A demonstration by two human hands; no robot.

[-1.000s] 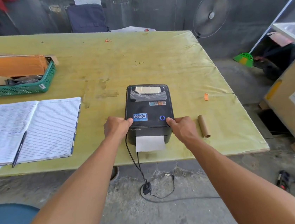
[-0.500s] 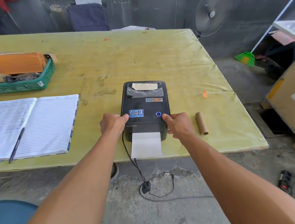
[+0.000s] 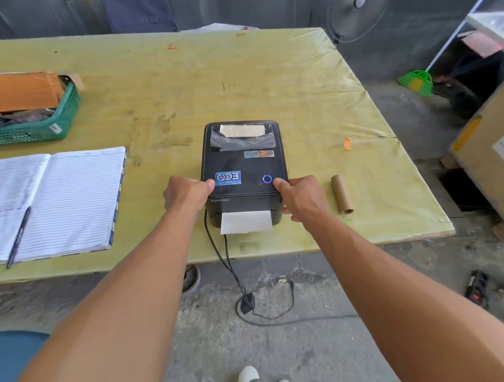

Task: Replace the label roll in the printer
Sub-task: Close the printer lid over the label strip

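My fingers (image 3: 209,183) curl round both sides of the closed black plastic label printer (image 3: 243,166), which sits near the front edge of the yellow-green covered table (image 3: 263,79). From left: an open lined notebook (image 3: 66,202); my left hand (image 3: 186,193), thumb on the lid; a white label strip (image 3: 245,221) sticking out of the front slot; my right hand (image 3: 303,199), gripping likewise; a bare brown cardboard core (image 3: 342,194) lying just beside it.
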